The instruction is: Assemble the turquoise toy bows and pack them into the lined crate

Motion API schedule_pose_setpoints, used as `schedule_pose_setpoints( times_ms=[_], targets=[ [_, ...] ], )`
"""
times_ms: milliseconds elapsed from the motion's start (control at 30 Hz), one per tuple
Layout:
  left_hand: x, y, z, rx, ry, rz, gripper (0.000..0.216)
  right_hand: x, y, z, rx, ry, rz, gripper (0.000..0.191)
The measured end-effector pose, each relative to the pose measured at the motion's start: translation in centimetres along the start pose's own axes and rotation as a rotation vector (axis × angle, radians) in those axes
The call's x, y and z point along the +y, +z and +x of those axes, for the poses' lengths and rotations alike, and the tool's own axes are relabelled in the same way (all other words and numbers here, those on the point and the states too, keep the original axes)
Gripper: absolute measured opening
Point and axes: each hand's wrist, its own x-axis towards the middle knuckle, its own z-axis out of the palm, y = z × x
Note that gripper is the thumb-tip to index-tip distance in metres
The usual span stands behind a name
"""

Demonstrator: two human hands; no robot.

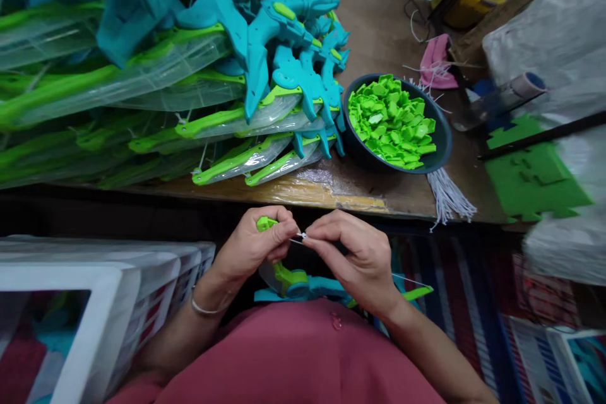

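A blue and green toy bow [326, 287] lies across my lap, partly covered by my hands and shirt. My left hand [258, 243] is closed round the green tip [266, 223] of one limb, thumb and forefinger pinched near the string. Close beside it, my right hand [355, 255] pinches the white string [303, 235], where a small knot or loop shows between the fingertips. Past the right hand, the bow's other green limb [417, 293] sticks out with the string running to its end.
Toy bows [279, 22] in blue and green are piled on the table [369, 192]. A dark bowl [445, 154] holds small green plastic pieces [391, 120]; white strings [447, 196] hang over the edge beside it. A white plastic basket [104, 284] stands at my left.
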Motion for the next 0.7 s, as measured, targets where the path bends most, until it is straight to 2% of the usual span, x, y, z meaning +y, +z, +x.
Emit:
schedule_pose_setpoints(
  times_ms=[167,300,400,533,700],
  targets=[
    [-0.4,-0.5,0.0,0.0,0.037,-0.004,0.04,0.1,-0.5,-0.6,0.029,-0.021,-0.06,0.01],
    [-0.4,-0.3,0.2,-0.032,0.033,0.0,0.04,0.0,-0.6,-0.7,0.002,0.015,-0.01,0.011],
    [-0.3,-0.1,0.2,-0.027,0.017,0.011,0.041,-0.2,-0.1,-0.5,-0.032,0.034,0.029,0.007],
    [-0.1,0.1,0.1,0.0,0.008,0.059,0.042,-0.4,0.9,-0.4,-0.057,0.036,0.023,0.023],
    [-0.1,0.1,0.1,0.024,0.023,0.077,0.043,-0.6,1.7,-0.6,-0.007,0.01,-0.031,0.016]
  ],
)
